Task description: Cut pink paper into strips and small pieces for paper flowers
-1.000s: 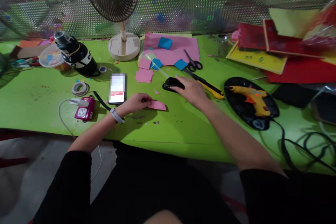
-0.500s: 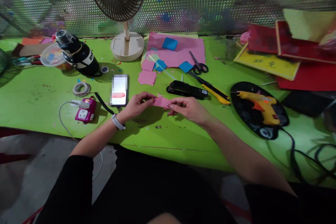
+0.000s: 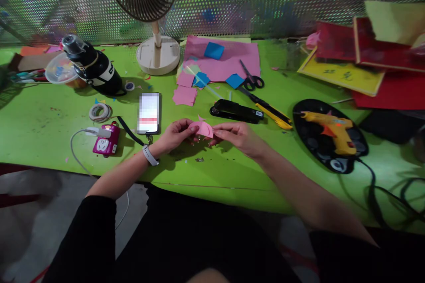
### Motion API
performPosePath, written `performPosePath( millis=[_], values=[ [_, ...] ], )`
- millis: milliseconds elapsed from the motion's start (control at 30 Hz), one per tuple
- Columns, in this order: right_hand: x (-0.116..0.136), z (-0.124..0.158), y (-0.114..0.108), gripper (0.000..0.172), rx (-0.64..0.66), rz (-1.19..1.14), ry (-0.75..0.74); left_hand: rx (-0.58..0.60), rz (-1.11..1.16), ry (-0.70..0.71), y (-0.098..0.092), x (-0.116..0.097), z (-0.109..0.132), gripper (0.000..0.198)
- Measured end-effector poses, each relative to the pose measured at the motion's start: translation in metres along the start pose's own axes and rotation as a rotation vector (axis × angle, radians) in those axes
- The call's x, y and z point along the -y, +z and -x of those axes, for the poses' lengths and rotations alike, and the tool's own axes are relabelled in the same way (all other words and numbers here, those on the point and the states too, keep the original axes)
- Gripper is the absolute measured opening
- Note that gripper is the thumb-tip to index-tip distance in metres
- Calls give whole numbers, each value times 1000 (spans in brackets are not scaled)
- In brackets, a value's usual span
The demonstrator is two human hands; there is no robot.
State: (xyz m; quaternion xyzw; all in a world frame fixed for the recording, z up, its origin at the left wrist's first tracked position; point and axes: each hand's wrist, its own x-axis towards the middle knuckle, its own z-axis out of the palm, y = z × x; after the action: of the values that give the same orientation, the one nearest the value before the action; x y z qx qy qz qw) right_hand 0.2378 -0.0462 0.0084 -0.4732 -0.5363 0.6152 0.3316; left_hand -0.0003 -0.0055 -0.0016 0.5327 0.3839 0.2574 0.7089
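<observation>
A small folded pink paper piece (image 3: pixel 203 129) is held just above the green table (image 3: pixel 232 168) between both my hands. My left hand (image 3: pixel 174 135) pinches its left side, fingers closed; a white watch band sits on that wrist. My right hand (image 3: pixel 237 136) pinches the paper's right edge with closed fingers. A black stapler (image 3: pixel 236 112) lies on the table just beyond my right hand, apart from it. A phone (image 3: pixel 148 112) lies face up just left of my left hand.
Behind lie pink paper squares (image 3: pixel 184 95), a large pink sheet (image 3: pixel 226 59) with blue squares, scissors (image 3: pixel 251 78) and a yellow utility knife (image 3: pixel 274 115). A yellow glue gun (image 3: pixel 328 126) rests on a black tray at right. A fan base (image 3: pixel 158 54), black bottle (image 3: pixel 93 68), tape roll (image 3: pixel 99 112) and pink charger (image 3: pixel 105 141) stand left.
My right hand left the black stapler and came back to the pink paper. My left hand lifted the paper off the table, and both hands now hold it.
</observation>
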Motion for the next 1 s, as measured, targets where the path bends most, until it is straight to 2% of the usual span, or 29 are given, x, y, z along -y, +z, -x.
performPosePath(
  millis=[367, 667, 1000],
  values=[
    [0, -1, 2, 34, -14, 1, -15, 88, 66, 97, -3, 7, -2, 44],
    [-11, -3, -2, 33, -28, 30, -6, 67, -22, 122, -1, 8, -1, 41],
    [-10, -3, -2, 36, -10, 23, -5, 52, -1, 94, 1, 4, 1, 41]
  ],
)
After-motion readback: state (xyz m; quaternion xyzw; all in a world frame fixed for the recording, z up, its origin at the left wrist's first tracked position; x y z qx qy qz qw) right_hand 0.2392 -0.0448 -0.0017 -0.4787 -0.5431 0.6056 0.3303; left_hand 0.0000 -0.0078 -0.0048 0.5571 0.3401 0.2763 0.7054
